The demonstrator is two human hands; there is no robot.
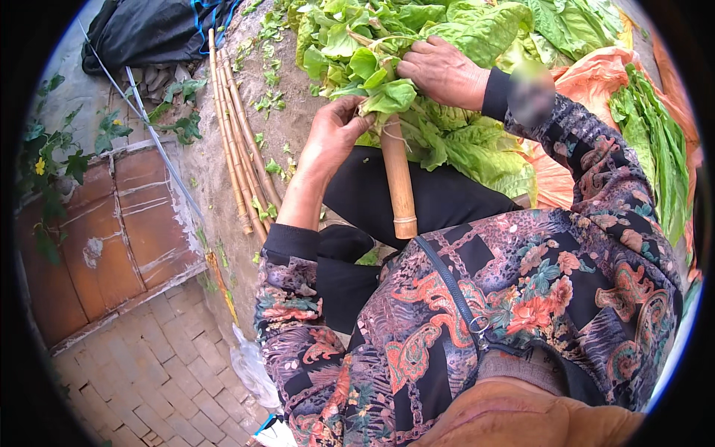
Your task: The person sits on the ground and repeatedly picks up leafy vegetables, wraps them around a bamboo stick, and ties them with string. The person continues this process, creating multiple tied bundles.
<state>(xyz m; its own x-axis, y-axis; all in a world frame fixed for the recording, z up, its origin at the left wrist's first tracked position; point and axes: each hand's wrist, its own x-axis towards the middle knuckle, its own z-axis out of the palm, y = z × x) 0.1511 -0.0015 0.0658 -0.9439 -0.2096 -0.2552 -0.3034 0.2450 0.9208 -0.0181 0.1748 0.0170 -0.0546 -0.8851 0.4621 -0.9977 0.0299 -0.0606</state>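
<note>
A bamboo pole [398, 179] lies across my lap, its near end by my waist and its far end running under broad green leaves [346, 41]. Thin string [392, 137] wraps the pole where the leaves begin. My left hand [331, 138] pinches the base of a leaf beside the pole, thumb against fingers. Just beyond it to the right, my right hand [447, 74] has its fingers curled into the leaves over the pole. Its fingertips are partly hidden there, and it seems to grip leaf stalks.
Several bare bamboo poles [237, 134] lie on the dirt at my left, among leaf scraps. Orange sheeting [588, 82] and more long leaves [655, 145] are at the right. A rusty metal panel [126, 223], brick paving [156, 365] and a black covering [149, 33] lie farther left.
</note>
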